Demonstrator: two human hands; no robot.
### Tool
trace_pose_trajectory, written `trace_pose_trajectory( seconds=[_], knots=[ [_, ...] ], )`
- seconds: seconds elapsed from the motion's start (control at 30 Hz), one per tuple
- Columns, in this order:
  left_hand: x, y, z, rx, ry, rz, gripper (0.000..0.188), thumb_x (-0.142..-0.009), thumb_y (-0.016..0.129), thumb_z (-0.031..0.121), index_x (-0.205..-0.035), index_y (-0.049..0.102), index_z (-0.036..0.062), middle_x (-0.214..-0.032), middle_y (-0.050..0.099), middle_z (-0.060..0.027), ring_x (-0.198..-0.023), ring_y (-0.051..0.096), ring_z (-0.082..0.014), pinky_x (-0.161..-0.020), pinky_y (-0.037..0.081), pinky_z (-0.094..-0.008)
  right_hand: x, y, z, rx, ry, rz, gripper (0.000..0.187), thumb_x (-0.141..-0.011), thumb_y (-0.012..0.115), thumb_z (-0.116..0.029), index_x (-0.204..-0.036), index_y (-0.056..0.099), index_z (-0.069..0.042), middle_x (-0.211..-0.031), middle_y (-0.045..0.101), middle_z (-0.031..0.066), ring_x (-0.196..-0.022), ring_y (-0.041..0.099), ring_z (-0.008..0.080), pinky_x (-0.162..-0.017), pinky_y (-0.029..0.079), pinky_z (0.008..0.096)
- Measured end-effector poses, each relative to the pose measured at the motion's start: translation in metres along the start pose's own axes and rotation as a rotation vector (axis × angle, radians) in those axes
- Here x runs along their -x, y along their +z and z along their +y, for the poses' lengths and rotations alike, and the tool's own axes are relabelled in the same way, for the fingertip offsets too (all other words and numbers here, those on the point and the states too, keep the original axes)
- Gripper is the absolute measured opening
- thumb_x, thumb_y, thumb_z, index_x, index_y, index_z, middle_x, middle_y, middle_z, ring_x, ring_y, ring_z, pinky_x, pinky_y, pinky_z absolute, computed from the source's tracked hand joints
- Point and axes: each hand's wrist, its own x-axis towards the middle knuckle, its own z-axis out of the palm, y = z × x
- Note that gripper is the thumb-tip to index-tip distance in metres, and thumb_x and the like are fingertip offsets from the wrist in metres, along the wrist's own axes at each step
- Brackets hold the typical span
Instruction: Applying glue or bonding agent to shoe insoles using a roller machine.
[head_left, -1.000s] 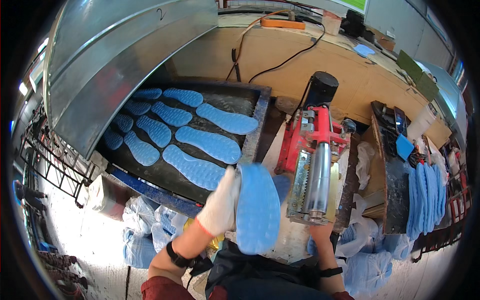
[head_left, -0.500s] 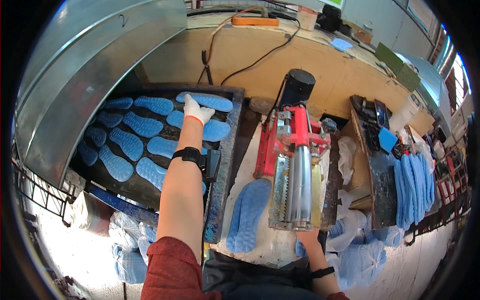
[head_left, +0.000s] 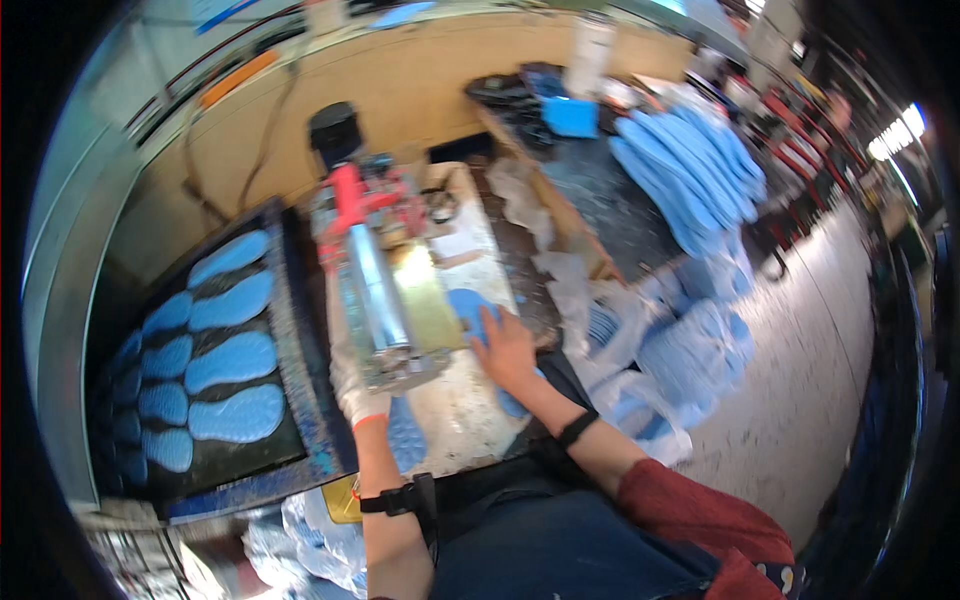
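Bare right hand (head_left: 503,350) flat, grip released, on foam insole (head_left: 470,308); gloved left hand's (head_left: 357,385) grip unclear.

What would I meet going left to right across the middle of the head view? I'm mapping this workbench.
Dark tray of blue insoles → gloved left hand → metal roller machine → bare right hand on a blue insole → clear bags of insoles.

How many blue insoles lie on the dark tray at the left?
About 10 blue insoles on the dark tray: five large in the right column, roughly five smaller ones left, partly blurred; more may be hidden.
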Motion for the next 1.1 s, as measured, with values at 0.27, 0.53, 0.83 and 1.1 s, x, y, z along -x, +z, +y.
trace_pose_trajectory(
  seconds=[0.27,0.53,0.83,1.1],
  knots=[
    [0.005,0.027,-0.026,0.532,0.168,0.033,0.052,-0.086,0.066,0.03,-0.131,0.053,0.0066,-0.124,0.061,-0.0154,-0.11,0.059,-0.0311,-0.092,0.05,-0.0416,-0.013,-0.016,-0.01,-0.038,0.12,-0.061,0.074,-0.076,0.08,-0.032,-0.138,0.048,-0.008,-0.125,0.053,0.0218,-0.109,0.053,0.041,-0.091,0.046,0.0488],
    [-0.004,0.014,-0.023,0.961,-0.152,-0.172,0.043,-0.094,0.057,0.009,-0.136,0.048,0.0056,-0.116,0.064,-0.0124,-0.1,0.065,-0.0247,-0.083,0.055,-0.0382,-0.031,-0.012,-0.009,-0.987,0.385,-0.363,0.078,-0.076,0.081,-0.026,-0.139,0.044,0.0,-0.114,0.065,0.0229,-0.105,0.064,0.039,-0.092,0.051,0.0421],
    [0.058,-0.013,-0.003,0.465,0.13,0.017,0.067,-0.079,0.075,0.013,-0.138,0.047,-0.0011,-0.126,0.058,-0.0201,-0.109,0.061,-0.0278,-0.089,0.054,-0.0364,-0.02,-0.018,-0.029,-0.41,0.046,-0.189,0.033,-0.085,0.072,-0.014,-0.116,0.065,-0.004,-0.111,0.062,0.0188,-0.098,0.059,0.0331,-0.087,0.046,0.0419],
    [0.069,-0.038,0.005,1.293,-0.18,-0.507,0.04,-0.087,0.065,0.009,-0.126,0.055,0.0014,-0.112,0.066,-0.0082,-0.086,0.066,-0.016,-0.064,0.057,-0.031,-0.013,-0.04,-0.049,-1.217,0.455,-0.749,0.022,-0.093,0.056,-0.007,-0.11,0.066,0.002,-0.097,0.07,0.0071,-0.086,0.064,0.0175,-0.076,0.049,0.0327]
  ],
)
